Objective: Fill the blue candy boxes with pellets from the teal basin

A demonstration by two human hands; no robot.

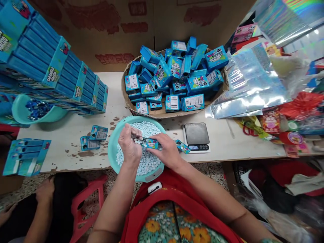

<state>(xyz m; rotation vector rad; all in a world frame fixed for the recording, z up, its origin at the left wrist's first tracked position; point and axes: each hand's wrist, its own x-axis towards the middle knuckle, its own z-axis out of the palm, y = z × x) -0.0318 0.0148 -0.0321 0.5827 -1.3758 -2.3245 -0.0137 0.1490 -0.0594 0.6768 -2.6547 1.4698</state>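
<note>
Left hand (130, 145) — fingers bunched, pinching a few of the small pale blue-white round candies (148, 162) at the left end of a small blue printed cardboard box (152, 143). Right hand (167, 153) — closed around the right end of the same box, holding it roughly level. The box sits between the two hands, just above the round teal plastic bowl (113, 148), which is heaped with the same candies and stands at the near edge of the worn white table (71, 126). Just right of the right hand: a second small blue box (182, 146), lying at the front-left corner of a flat black digital scale (196, 135) with a lit display. Left of the bowl: two more small blue boxes (98, 132), lying flat, near each other. Behind the bowl: a shallow brown cardboard tray (126, 98) piled with many like blue boxes (174, 74). Far left: a tall stack of long blue cartons (58, 74), a second teal bowl (54, 114) holding dark blue pieces, and flattened blue cartons (25, 157) at the table edge. Right: shiny holographic foil bags (249, 84) among mixed coloured packaging. Lower left: another person's hand (45, 190), beside a red plastic stool (87, 199).
</note>
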